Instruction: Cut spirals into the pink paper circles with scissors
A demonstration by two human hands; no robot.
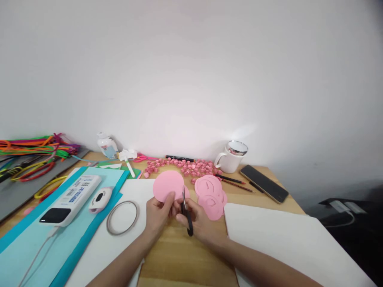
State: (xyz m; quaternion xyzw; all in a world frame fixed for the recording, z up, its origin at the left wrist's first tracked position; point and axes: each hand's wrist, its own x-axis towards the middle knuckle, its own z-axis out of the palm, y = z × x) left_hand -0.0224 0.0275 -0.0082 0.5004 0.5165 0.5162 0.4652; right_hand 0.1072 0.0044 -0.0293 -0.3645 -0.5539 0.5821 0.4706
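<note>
My left hand (160, 213) pinches the lower edge of a round pink paper disc (168, 184), thumb on top. Another piece of pink paper shows behind the disc's right side. In my right hand (200, 221) is a pair of scissors (188, 217) with black handles, its blades pointing up and away beside the disc. Whether the blades touch the paper I cannot tell. To the right lies a pile of pink paper circles (211, 203), some with curved cuts in them. Many small rolled pink paper pieces (194, 167) are spread along the back of the table.
At the back right stand a white mug (230, 159) and a phone (265, 183), with pencils (230, 179) beside them. On the left are a tape roll (122, 217), a power bank (72, 199), a white bottle (107, 146) and pipe cleaners (38, 147). White paper (287, 239) lies at right.
</note>
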